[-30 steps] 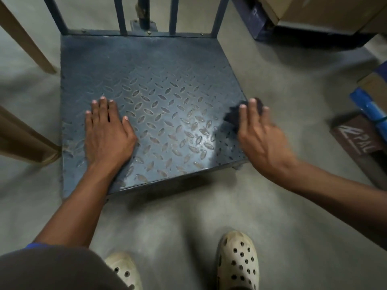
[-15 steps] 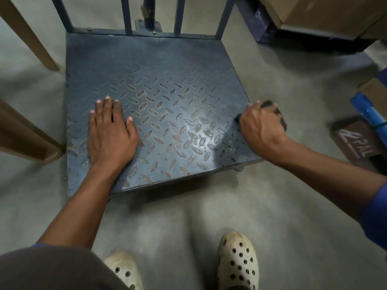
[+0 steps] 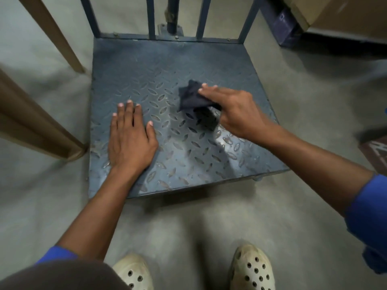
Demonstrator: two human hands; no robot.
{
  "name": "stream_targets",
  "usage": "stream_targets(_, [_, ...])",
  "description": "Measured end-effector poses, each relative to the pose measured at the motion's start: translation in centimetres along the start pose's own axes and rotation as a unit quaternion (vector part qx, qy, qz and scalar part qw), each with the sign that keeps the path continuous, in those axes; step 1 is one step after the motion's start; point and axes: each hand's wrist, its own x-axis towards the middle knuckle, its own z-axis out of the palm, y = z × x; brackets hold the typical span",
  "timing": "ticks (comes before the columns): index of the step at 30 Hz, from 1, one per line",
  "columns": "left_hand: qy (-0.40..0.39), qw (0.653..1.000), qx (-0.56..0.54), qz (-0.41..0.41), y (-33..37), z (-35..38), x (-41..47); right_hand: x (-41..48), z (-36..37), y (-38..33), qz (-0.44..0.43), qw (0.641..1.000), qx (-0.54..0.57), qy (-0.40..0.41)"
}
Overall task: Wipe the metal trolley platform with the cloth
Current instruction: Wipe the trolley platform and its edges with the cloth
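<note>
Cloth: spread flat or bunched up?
Bunched up. The cloth is crumpled, with creases and a loose corner poking out from the right hand holding it.

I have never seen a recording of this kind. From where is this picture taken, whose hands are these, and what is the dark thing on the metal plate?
No machine is here: a person works with bare hands. A camera worn on the head looks forward and down, so you see the person's own arms and shoes. The patterned plate is a metal trolley platform on the floor, with upright bars at its far edge. The left hand rests flat on it. The right hand lays straight fingers over a dark crumpled cloth near the platform's middle; the thumb is hidden, so its grip cannot be judged. A cardboard box is at the upper right.
</note>
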Motion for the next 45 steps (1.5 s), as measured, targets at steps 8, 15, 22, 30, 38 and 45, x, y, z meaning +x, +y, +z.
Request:
stream_targets(8, [0.005,0.999,-0.034,0.001,-0.5,-0.2,0.2,4.1,7.9,-2.3,0.265,0.958,-0.036,-0.103])
stream_targets(15, [-0.005,0.999,-0.035,0.027,-3.8,-0.7,4.6,13.8,8.6,0.2,0.297,0.955,0.018,-0.019])
stream_targets(22, [0.012,1.000,-0.010,0.016,-3.3,-0.5,5.2,22.3,11.4,-6.3,0.167,0.985,0.042,-0.006])
stream_targets(30, [0.008,1.000,-0.003,0.017,-3.5,-0.3,5.5,23.5,11.9,-10.9,0.076,0.963,0.111,0.232])
stream_targets(38, [0.001,1.000,0.009,0.011,-3.4,-0.1,5.4,26.2,14.2,-8.9,0.253,0.966,-0.049,0.033])
stream_targets(45, [0.002,1.000,0.024,0.010,-3.0,-0.1,5.4,29.0,13.8,-9.9,0.166,0.983,0.062,0.043])
